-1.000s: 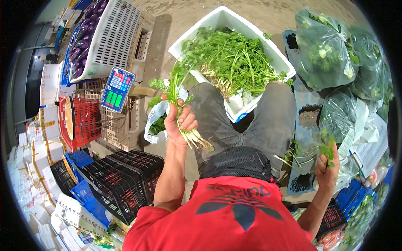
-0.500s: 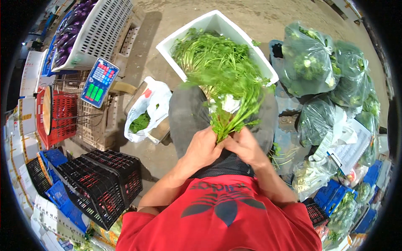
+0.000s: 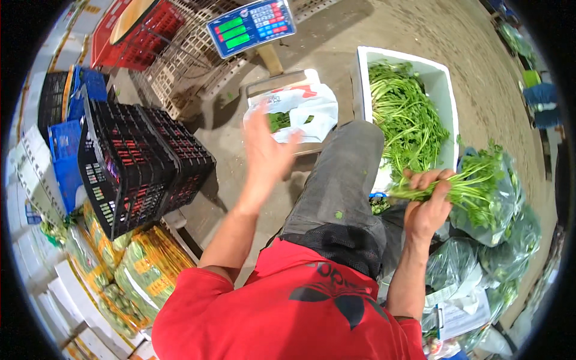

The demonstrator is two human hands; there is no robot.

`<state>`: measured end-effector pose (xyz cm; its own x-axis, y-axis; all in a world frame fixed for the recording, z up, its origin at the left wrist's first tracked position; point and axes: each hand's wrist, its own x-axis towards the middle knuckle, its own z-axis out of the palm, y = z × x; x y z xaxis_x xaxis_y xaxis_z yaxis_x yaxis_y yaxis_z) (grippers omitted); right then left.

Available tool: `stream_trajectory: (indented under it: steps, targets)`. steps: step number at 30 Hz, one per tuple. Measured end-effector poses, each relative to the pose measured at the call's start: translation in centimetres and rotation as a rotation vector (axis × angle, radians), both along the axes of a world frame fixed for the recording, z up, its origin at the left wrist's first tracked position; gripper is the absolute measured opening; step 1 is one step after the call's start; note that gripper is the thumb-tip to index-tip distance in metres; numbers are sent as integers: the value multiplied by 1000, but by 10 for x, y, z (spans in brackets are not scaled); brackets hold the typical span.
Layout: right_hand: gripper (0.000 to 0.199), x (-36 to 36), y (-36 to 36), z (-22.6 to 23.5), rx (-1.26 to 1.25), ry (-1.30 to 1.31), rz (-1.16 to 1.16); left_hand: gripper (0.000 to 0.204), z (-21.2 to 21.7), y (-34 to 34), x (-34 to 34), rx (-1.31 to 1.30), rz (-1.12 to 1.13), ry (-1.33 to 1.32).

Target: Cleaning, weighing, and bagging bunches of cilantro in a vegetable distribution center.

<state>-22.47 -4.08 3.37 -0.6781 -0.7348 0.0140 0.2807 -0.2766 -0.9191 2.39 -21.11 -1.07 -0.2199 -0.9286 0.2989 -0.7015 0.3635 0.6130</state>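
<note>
My right hand [image 3: 428,201] is closed round the stems of a bunch of leafy green herbs [image 3: 480,183], its leaves pointing right. The bunch is beside the near end of a white foam box [image 3: 453,114], which holds a heap of the same kind of greens [image 3: 411,117]. My left hand [image 3: 266,147], slightly blurred, has its fingers spread and nothing in it. It is over the left side of a white plastic bag [image 3: 321,108] with some greens inside. That bag rests on the platform of a scale [image 3: 252,27] with a lit display.
Stacked black crates [image 3: 135,162] stand at the left, with a red basket [image 3: 159,36] beyond. Netted vegetables [image 3: 147,270] lie at lower left. Clear bags of greens [image 3: 459,264] and a clipboard [image 3: 465,315] are at the right.
The view has turned left. My hands have parted: the right keeps the bunch and carries it right, while the left has let go and reached out over the bag.
</note>
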Motion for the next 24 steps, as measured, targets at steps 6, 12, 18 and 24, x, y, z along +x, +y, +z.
stream_trajectory:
  steps: [6, 12, 18, 24]
  targets:
    - [22, 28, -110, 11, -200, 105, 270, 48, -73, -58, 91, 753, 203, 289]
    - [17, 109, -178, 14, 15, 469, 551, 19, -14, -82, 63, 769, -156, 1012]
    - [37, 153, -224, -75, -111, 290, 820, 20, 59, -81, 66, 889, -163, 938]
    - [45, 155, -239, -119, 375, 331, 1345, 38, 100, -65, 75, 956, -229, 995]
